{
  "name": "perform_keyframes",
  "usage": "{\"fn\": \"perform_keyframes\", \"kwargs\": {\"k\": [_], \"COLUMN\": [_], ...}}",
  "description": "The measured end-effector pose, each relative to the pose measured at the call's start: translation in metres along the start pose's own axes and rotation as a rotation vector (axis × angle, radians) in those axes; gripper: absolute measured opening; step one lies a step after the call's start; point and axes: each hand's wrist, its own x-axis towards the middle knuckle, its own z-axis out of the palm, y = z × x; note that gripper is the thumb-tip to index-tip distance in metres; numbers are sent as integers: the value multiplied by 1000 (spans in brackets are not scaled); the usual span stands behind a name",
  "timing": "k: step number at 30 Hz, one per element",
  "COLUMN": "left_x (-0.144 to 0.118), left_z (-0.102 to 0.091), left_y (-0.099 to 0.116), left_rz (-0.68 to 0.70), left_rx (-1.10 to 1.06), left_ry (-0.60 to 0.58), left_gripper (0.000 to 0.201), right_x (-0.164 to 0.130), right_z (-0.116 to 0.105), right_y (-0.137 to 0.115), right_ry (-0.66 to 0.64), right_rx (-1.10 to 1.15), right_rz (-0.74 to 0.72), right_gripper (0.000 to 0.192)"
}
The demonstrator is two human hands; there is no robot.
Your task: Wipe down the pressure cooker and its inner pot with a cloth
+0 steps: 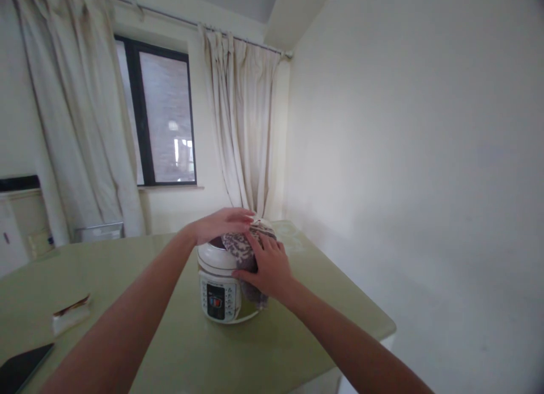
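A broad, pale green, glossy counter (187, 348) fills the lower part of the view, set against a plain white wall with cream curtains (242, 133) on either side of a dark-framed window (164, 122). Near the counter's far middle stands a round white electric pressure cooker (219, 295) with a dark control panel on its front. A brown-and-white patterned cloth (244, 252) is draped over the cooker's top and hangs down its right side. The left hand (223, 224) lies flat with fingers spread on the lid, touching the cloth's upper edge. The right hand (267, 266) is open-palmed and pressed against the cloth on the cooker's right side. Well apart, by the counter's left edge, lie a small white packet (70, 314) and a flat dark tablet (21, 368).
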Motion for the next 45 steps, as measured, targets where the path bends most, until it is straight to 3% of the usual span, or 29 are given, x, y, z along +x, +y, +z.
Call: {"fn": "perform_keyframes", "kwargs": {"k": [2,4,7,9,16,18,21,24,27,34,39,45], "left_x": [4,6,4,0,-6,-6,-6,-6,-7,-6,-7,-8], "left_z": [-7,-4,7,11,11,12,14,16,16,15,16,15], "left_y": [-20,-44,-73,-81,-73,-70,-67,-65,-65,-71,-66,-57], "left_rz": [-47,-97,-207,-287,-340,-349,-370,-370,-320,-259,-327,-368], "left_rx": [95,292,422,435,444,453,469,478,483,529,600,629], "left_ry": [304,452,371,348,356,360,355,360,363,370,352,304], "left_gripper": [51,53,65,70,72,70,70,74,74,71,72,74], "right_x": [13,31,59,78,127,129,124,128,152,217,201,119], "right_z": [0,-7,-20,-26,-34,-31,-20,-6,5,33,34,4], "right_y": [-2,-3,1,6,40,50,59,59,59,61,70,72], "right_ry": [9,-17,-92,-135,-366,-321,-143,-67,-54,-263,-153,-58], "right_rx": [-82,-127,-164,-178,-73,-100,-213,-264,-277,-190,-59,20], "right_rz": [-2,12,88,138,196,253,349,229,68,-94,-70,34], "right_gripper": [80,66,51,47,57,50,43,44,44,39,37,34]}}
